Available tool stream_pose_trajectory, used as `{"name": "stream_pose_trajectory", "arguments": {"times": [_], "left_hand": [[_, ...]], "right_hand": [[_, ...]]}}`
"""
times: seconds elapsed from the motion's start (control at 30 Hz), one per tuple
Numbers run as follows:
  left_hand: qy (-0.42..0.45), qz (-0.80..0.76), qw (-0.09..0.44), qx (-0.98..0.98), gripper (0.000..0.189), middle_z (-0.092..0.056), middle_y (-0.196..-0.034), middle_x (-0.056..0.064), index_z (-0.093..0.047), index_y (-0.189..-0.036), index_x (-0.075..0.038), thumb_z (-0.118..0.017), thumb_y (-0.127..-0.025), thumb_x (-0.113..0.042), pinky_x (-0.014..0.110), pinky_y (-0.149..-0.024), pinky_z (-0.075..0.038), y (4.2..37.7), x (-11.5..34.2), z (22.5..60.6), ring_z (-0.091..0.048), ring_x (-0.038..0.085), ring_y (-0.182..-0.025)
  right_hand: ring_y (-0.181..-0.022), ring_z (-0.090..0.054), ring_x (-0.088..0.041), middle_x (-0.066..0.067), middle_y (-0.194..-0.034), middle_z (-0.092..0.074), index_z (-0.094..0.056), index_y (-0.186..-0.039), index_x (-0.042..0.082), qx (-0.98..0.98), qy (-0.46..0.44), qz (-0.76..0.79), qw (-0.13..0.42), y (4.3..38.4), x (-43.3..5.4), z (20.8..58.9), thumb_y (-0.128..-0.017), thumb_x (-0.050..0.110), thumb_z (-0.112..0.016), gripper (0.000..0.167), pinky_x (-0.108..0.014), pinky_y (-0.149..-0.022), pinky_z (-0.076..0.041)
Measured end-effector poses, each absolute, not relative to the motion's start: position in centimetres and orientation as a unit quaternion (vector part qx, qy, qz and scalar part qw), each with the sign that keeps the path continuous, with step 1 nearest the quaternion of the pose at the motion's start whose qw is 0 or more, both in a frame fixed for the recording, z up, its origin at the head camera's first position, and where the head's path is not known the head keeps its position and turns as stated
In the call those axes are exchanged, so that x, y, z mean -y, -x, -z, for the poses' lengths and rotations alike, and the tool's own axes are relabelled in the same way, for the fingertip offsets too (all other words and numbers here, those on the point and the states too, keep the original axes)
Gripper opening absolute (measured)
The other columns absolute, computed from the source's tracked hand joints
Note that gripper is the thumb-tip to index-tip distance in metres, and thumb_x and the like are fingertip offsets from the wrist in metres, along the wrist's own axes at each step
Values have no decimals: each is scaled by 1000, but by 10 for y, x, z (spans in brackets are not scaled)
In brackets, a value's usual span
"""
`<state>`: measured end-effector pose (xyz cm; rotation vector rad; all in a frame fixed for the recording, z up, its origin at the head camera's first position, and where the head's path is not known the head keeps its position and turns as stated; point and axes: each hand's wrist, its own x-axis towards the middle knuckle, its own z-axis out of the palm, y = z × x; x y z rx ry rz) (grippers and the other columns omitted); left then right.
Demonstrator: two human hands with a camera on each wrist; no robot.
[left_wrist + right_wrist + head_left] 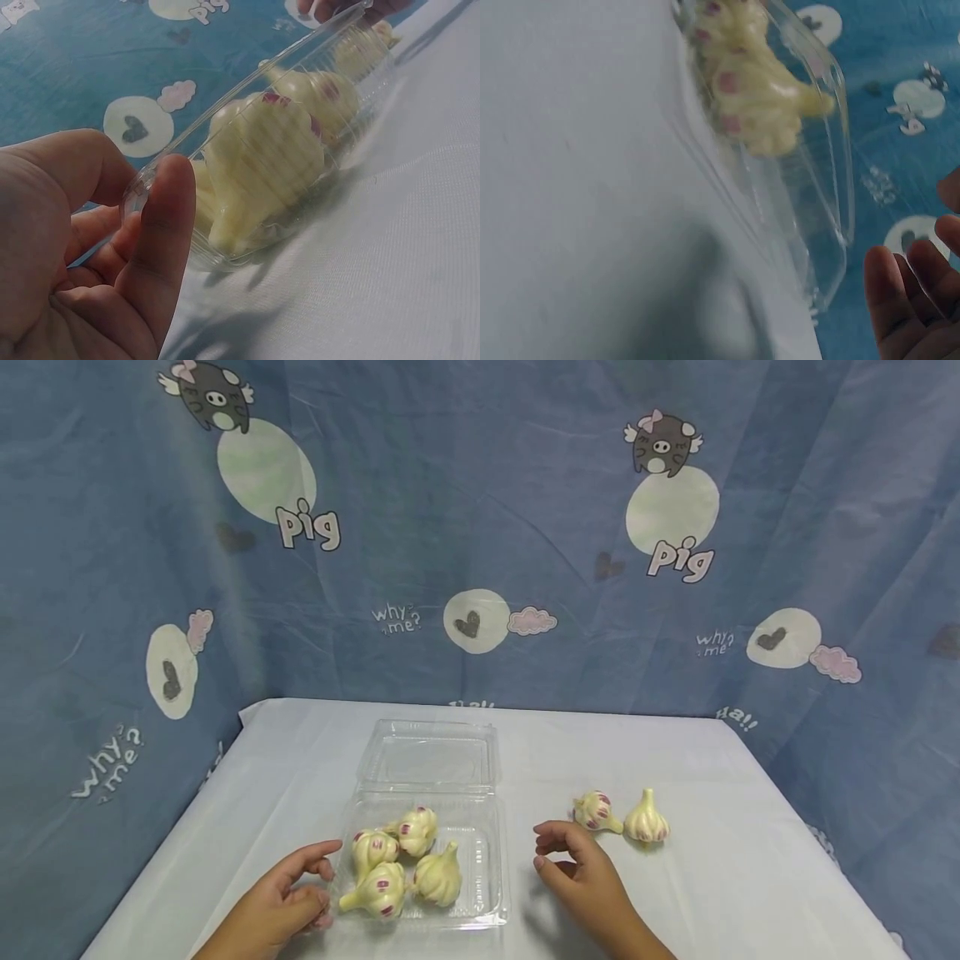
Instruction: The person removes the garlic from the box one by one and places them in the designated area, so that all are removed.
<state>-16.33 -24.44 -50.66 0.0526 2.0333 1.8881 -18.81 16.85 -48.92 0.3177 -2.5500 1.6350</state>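
Observation:
A clear plastic clamshell box (pixel 483 860) lies on the table with its lid (pixel 431 756) folded back. Several garlic bulbs (pixel 437 875) rest in its left and middle part. My left hand (pixel 281 902) is at the box's left edge, fingers loosely bent; in the left wrist view the thumb (pixel 171 217) overlaps the rim, and contact is unclear. To the right of the box, my right hand (pixel 588 877) hovers with relaxed fingers and nothing in them. Beyond it lie two more bulbs, one on its side (pixel 595 811), the other upright (pixel 647 820).
A white cloth covers the table (pixel 720 868). Blue printed fabric (pixel 480 543) hangs behind the table and along both sides. The opened lid extends toward the table's back edge.

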Motion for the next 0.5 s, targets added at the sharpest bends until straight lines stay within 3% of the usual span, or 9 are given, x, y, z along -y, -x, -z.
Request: {"name": "stream_pose_trajectory", "arguments": {"times": [0.27, 0.5], "left_hand": [[-28, -669, 181, -721, 73, -36, -124, 16, -20, -163, 3, -60, -103, -10, 37, -79, -60, 164, 244, 505, -58, 14, -75], [-26, -672, 182, -718, 74, -37, -123, 15, -20, -163, 3, -60, -103, -9, 37, -80, -60, 164, 244, 506, -55, 12, -73]], "right_hand": [[-113, -67, -15, -10, -129, -66, -66, -126, 15, 820, -152, -552, 27, 182, -157, 484, -94, 7, -75, 35, -30, -92, -60], [-125, -63, -21, -10, -141, -59, -59, -136, 10, 814, -185, -550, -17, 176, -150, 475, -96, 14, -74, 42, -25, -96, -57]]}}
